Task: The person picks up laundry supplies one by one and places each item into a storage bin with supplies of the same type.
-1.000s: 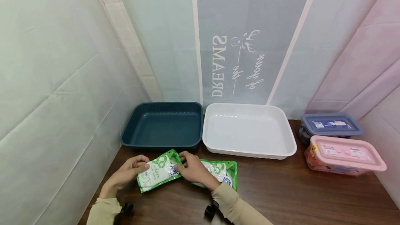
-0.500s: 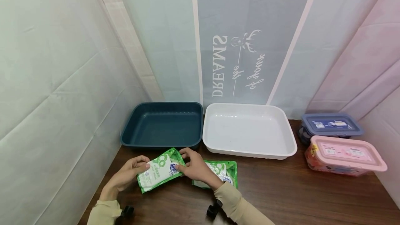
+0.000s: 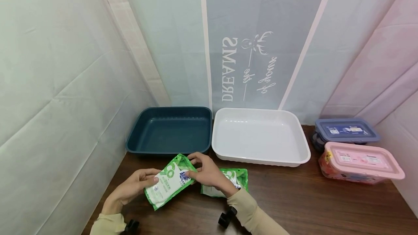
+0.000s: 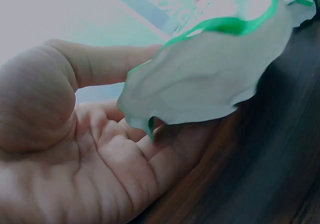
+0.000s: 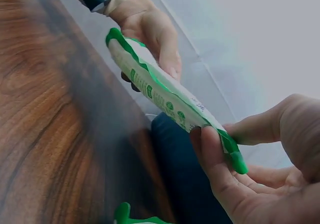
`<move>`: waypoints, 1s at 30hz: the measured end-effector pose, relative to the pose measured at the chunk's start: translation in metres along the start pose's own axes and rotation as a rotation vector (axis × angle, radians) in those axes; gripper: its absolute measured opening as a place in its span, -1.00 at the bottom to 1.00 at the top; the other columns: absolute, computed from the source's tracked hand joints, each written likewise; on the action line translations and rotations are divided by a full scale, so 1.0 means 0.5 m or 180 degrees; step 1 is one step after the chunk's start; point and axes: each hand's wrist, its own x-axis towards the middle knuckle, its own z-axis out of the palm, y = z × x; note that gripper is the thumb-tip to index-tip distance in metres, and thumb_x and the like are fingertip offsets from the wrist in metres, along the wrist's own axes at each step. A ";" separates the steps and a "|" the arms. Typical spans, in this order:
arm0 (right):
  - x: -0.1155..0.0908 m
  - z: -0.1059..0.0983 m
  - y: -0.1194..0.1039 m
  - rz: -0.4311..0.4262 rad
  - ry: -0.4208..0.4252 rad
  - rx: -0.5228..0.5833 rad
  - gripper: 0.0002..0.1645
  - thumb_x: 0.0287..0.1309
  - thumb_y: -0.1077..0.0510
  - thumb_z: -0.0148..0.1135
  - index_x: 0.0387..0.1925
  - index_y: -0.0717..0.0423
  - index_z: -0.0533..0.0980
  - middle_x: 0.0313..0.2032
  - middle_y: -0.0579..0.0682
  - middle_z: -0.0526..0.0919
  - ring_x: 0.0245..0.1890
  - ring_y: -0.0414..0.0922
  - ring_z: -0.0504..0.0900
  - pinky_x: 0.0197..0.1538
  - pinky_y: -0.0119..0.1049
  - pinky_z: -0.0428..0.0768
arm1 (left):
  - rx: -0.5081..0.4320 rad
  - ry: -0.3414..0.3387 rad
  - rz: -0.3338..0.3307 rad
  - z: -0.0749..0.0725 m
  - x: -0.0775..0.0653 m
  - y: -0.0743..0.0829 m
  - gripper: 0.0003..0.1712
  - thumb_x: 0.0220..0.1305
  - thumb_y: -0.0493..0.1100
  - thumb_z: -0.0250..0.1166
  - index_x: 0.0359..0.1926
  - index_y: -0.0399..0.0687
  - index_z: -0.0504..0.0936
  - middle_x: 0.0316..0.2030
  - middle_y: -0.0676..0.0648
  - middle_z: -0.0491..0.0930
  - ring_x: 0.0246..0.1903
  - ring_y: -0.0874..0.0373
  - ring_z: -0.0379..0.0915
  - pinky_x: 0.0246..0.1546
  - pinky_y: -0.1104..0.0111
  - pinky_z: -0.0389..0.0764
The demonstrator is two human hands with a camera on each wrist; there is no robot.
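Observation:
A green and white packet (image 3: 168, 182) with printed lettering is held between both hands, tilted above the table. My left hand (image 3: 134, 186) grips its lower left end, thumb on top and fingers beneath, as the left wrist view also shows for the packet's pale underside (image 4: 200, 79). At the upper right end, my right hand (image 3: 209, 173) pinches the packet's green edge between thumb and fingers. In the right wrist view the packet (image 5: 160, 89) is seen edge-on. A second, similar packet (image 3: 240, 178) lies on the table, partly hidden behind the right hand and wrist.
A dark teal tray (image 3: 169, 152) stands at the back left, beside a white tray (image 3: 261, 160). On the right are a blue-lidded box (image 3: 346, 130) and a pink-lidded box (image 3: 362, 160). Fabric walls border the wooden table (image 3: 310, 206).
The held packet has turned steeper, its lower end shifting toward the person and slightly right. My right hand has moved a little right; both hands keep their hold.

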 end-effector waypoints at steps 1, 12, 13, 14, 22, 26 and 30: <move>0.000 -0.001 -0.002 -0.0020 0.0005 0.0008 -0.41 0.39 0.29 0.38 0.37 0.28 0.45 0.06 0.23 0.63 -0.22 -0.01 0.81 -0.20 0.27 0.77 | 0.0019 -0.0057 0.0006 0.002 0.002 0.001 -0.53 0.70 -0.28 0.02 0.45 -0.48 0.38 0.08 -0.15 0.77 0.01 0.08 0.76 -0.01 0.27 0.79; 0.004 -0.013 -0.018 -0.0092 0.0185 0.0154 -0.51 0.47 0.20 0.34 0.31 0.30 0.50 0.08 0.27 0.66 -0.22 -0.05 0.81 -0.10 0.27 0.77 | -0.0075 -0.0180 0.0355 0.021 0.021 0.004 -0.60 0.72 -0.33 -0.07 0.39 -0.36 0.47 0.04 -0.13 0.79 -0.05 0.09 0.78 -0.07 0.29 0.79; 0.005 -0.013 -0.018 -0.0092 0.0209 0.0179 -0.52 0.48 0.18 0.34 0.30 0.29 0.51 0.08 0.27 0.68 -0.20 -0.05 0.81 -0.09 0.26 0.78 | -0.0089 -0.0150 0.0378 0.023 0.021 0.006 -0.60 0.72 -0.33 -0.07 0.39 -0.35 0.47 0.05 -0.12 0.79 -0.04 0.09 0.78 -0.07 0.29 0.80; 0.005 -0.013 -0.017 -0.0093 0.0226 0.0215 -0.52 0.48 0.17 0.33 0.30 0.29 0.51 0.07 0.26 0.71 -0.19 -0.05 0.81 -0.08 0.25 0.78 | -0.0091 -0.0114 0.0398 0.026 0.021 0.008 -0.60 0.72 -0.33 -0.07 0.40 -0.34 0.46 0.06 -0.12 0.79 -0.04 0.09 0.78 -0.07 0.29 0.80; 0.007 -0.008 -0.018 0.0041 0.0140 0.0788 -0.55 0.50 0.16 0.32 0.27 0.28 0.50 -0.01 0.18 0.77 -0.14 -0.02 0.83 0.10 0.29 0.72 | -0.0062 0.0223 0.0526 0.046 0.026 0.019 -0.56 0.72 -0.31 -0.04 0.44 -0.46 0.35 0.11 -0.09 0.78 -0.01 0.08 0.77 -0.08 0.29 0.80; 0.004 -0.004 -0.019 0.0058 0.0027 0.0883 -0.54 0.50 0.19 0.31 0.32 0.23 0.51 0.04 0.19 0.76 -0.05 0.01 0.82 0.14 0.27 0.71 | -0.0028 0.0433 0.0512 0.054 0.032 0.026 -0.51 0.70 -0.30 0.02 0.46 -0.53 0.29 0.10 -0.06 0.77 0.00 0.10 0.76 -0.06 0.28 0.80; 0.002 0.003 -0.021 0.0119 -0.0049 0.0877 -0.53 0.50 0.20 0.30 0.35 0.22 0.52 0.04 0.18 0.75 -0.02 0.04 0.81 0.12 0.22 0.74 | 0.0000 0.0624 0.0488 0.064 0.040 0.034 -0.45 0.68 -0.29 0.07 0.47 -0.58 0.22 0.10 -0.02 0.76 0.00 0.12 0.76 -0.06 0.27 0.81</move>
